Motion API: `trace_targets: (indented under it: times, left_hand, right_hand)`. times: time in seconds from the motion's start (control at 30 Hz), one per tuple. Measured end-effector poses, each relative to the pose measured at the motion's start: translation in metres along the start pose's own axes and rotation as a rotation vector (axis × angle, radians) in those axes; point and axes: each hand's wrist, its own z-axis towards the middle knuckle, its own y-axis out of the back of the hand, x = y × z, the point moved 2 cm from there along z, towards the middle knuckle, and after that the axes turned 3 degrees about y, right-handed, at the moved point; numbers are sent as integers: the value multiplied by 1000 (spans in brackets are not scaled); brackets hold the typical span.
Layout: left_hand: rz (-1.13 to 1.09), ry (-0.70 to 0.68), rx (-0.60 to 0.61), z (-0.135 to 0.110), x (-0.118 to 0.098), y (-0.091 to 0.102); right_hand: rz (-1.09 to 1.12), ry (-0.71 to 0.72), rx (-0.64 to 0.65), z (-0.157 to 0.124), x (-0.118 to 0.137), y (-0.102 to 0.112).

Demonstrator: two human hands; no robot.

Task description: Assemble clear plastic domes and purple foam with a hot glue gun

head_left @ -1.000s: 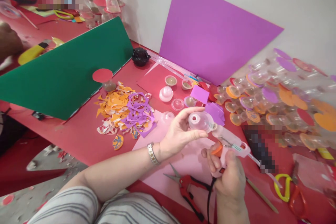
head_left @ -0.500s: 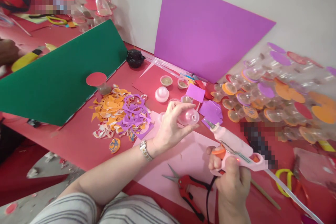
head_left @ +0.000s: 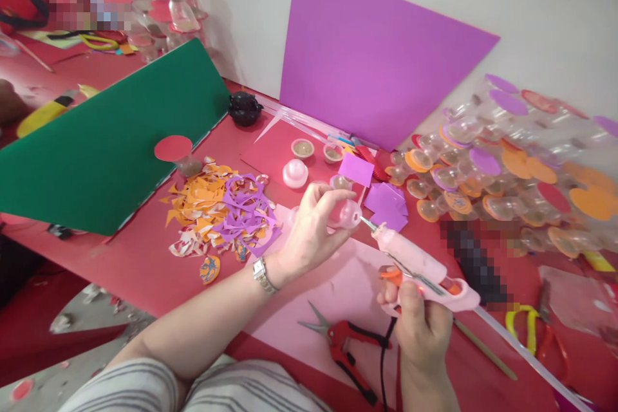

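Note:
Between the thumb and fingers of my left hand [head_left: 313, 228] is a clear plastic bottle top [head_left: 346, 214], its small holed end turned to the right. My right hand [head_left: 422, 318] grips a pink hot glue gun [head_left: 415, 264], fingers at its orange trigger, a small light glowing on its side. The gun's metal nozzle is at the holed end; whether they touch I cannot tell. A long clear glue stick [head_left: 521, 347] runs out of the gun's back. Under my hands lies a pink sheet [head_left: 347, 283], with red-handled pruning shears [head_left: 345, 344] on it.
Orange and purple paper scraps [head_left: 207, 196] lie left of my hand. Purple paper pieces [head_left: 386, 203] are just beyond the nozzle. Clear plastic hourglass shapes with coloured discs [head_left: 483, 167] crowd the right. A green board [head_left: 116, 135] and a purple board [head_left: 376, 58] stand behind.
The glue gun has moved left, bringing its nozzle from a gap away up to the bottle top's holed end. My left hand still holds the bottle top.

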Motion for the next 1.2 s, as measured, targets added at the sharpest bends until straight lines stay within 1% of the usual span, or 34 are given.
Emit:
trace_targets:
  times: [0.13,0.23,0.33,0.47,0.53,0.6,0.73,0.8,0.87,0.93,1.0,1.07,1.1,1.2]
  left_hand:
    - [-44,44,40,0,0,2]
    - [-115,62,110,-1,-1,1]
    - [-273,68,182,-4,-3,-1]
    - [-530,100,287,-9,-7,-8]
    - [-592,113,336,-12,-9,-13]
    - [-614,109,357,-14,-9,-17]
    - [-570,94,378,-20,-8,-28]
    - [-551,80,380,-23,-7,-32]
    - [-526,56,377,-24,-6,-33]
    - [-468,21,340,-22,-6,-31]
    - [-387,-26,265,-19,-6,-25]
    - [-302,-105,209,-16,-8,-18]
    - [-255,-153,206,-14,-10,-15]
    - [-85,-271,267,-11,-14,-9]
  right_hand:
    - [-23,-32,-36,-3,-6,3]
    - [12,-44,-130,-3,-9,4]
    - [82,-124,-216,-1,-13,4]
    - [97,-265,-269,3,-19,5]
    - [78,-311,-300,4,-23,6]
    - [88,-328,-329,3,-26,6]
    - [92,-319,-391,3,-29,4]
    - [79,-322,-367,3,-28,3]
    - [85,-332,-311,4,-27,2]
    - [79,-328,-300,5,-27,3]
    - [45,-311,-325,6,-28,6]
    - [9,-293,-354,6,-29,8]
    - [-1,-289,-357,6,-29,9]
    - [-28,-287,-347,7,-30,11]
